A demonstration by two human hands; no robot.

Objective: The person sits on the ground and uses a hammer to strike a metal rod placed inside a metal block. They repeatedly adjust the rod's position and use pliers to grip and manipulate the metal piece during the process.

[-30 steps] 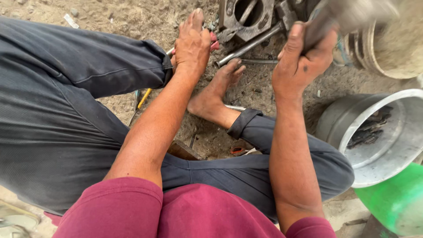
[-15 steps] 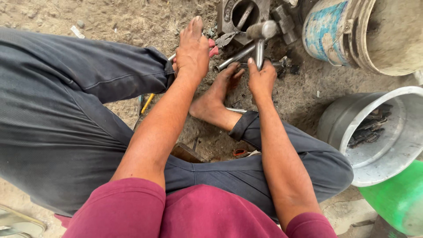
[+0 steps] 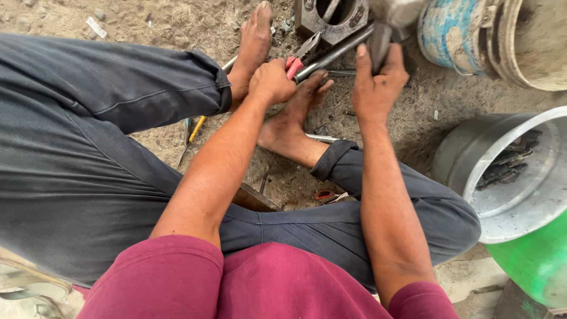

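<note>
A grey metal bucket [image 3: 508,177] is seen at the right, and a square metal housing [image 3: 331,20] lies on the dirt at the far edge, partly cut off. A steel rod [image 3: 333,54] is laid against it; it is judged stiff, heavy and best gripped mid-shaft. A hammer [image 3: 384,26] is clasped by the right hand [image 3: 378,82], its head blurred. Red-handled pliers [image 3: 301,56] are squeezed in the left hand [image 3: 270,81], perhaps onto the rod.

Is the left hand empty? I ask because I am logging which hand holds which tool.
No: the left hand is closed around red-handled pliers, while the right hand grips a hammer handle.
</note>
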